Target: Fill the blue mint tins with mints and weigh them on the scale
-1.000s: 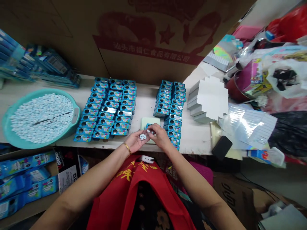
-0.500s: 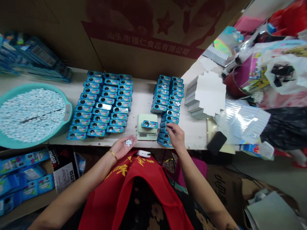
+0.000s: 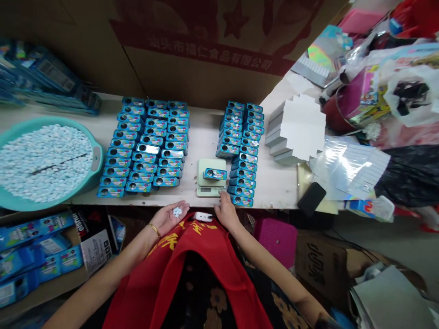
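Palm up at the table's front edge, my left hand point(image 3: 168, 218) holds a small heap of pale tablets point(image 3: 177, 212) in its cupped palm. A small pale-green scale point(image 3: 201, 187) stands just beyond, with one blue tin point(image 3: 215, 174) lying on its plate. My right hand point(image 3: 227, 211) is at the scale's front right corner, thumb and fingers apart, with nothing visible in it. To its right run two columns of blue tins point(image 3: 243, 191), a few with loose tablets on top. Three more columns of tins point(image 3: 142, 167) stand left of the scale.
A turquoise basin point(image 3: 98, 157) full of pale tablets is at the left. A large carton point(image 3: 206, 82) walls off the back. White folded card point(image 3: 302, 128), a black phone point(image 3: 311, 198) and plastic bags lie to the right. A white device point(image 3: 203, 217) rests at my apron.
My right hand has left the front tins of the right columns and moved left and nearer to me, to the scale's corner. The left hand, still holding tablets, has drawn slightly back.
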Available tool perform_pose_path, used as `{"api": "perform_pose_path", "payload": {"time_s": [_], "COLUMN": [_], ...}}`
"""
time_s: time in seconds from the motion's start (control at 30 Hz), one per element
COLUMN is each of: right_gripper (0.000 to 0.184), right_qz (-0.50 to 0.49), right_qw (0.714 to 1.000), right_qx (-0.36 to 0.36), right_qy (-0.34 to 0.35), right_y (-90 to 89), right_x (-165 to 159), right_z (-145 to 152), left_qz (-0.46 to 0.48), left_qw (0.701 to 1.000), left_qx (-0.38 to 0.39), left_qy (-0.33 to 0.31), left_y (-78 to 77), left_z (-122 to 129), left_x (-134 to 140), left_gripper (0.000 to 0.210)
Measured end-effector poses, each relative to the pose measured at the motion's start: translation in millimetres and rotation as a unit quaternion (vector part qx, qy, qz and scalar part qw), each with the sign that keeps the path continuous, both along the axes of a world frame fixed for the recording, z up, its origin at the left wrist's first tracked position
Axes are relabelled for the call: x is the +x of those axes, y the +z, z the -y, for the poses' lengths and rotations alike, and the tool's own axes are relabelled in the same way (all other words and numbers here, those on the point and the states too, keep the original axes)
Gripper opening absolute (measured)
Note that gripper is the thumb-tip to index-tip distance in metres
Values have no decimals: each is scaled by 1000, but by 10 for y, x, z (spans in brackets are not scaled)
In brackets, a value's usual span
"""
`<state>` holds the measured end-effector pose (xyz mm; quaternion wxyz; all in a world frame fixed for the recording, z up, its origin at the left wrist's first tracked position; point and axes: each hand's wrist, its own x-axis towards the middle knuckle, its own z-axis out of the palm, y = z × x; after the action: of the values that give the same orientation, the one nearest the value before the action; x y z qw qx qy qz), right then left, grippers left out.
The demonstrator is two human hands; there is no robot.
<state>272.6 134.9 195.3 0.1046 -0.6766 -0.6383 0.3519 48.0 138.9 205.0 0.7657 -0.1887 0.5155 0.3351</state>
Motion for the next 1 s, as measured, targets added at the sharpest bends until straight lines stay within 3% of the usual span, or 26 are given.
{"api": "perform_pose_path", "payload": {"time_s": [0.17, 0.43, 0.57, 1.0], "right_gripper": [53, 56, 49, 35], "right_qz": [21, 78, 100, 130], "right_qw": [997, 979, 963, 937], "right_qx": [-20, 32, -2, 10], "right_qy": [-78, -184, -251, -325], "right_y": [-175, -357, -420, -532], "right_x": [-82, -164, -271, -323], "right_z": [-166, -264, -261, -326], "left_qz": [-17, -35, -45, -43], "left_qw": [1000, 998, 995, 993], "left_qx": [-3, 9, 16, 13], "left_qy": [-12, -56, -88, -107], "left_y": [77, 175, 187, 149], "left_z": [16, -8, -18, 33], "left_x": [-144, -356, -429, -658], "left_gripper": [28, 26, 25, 27]}}
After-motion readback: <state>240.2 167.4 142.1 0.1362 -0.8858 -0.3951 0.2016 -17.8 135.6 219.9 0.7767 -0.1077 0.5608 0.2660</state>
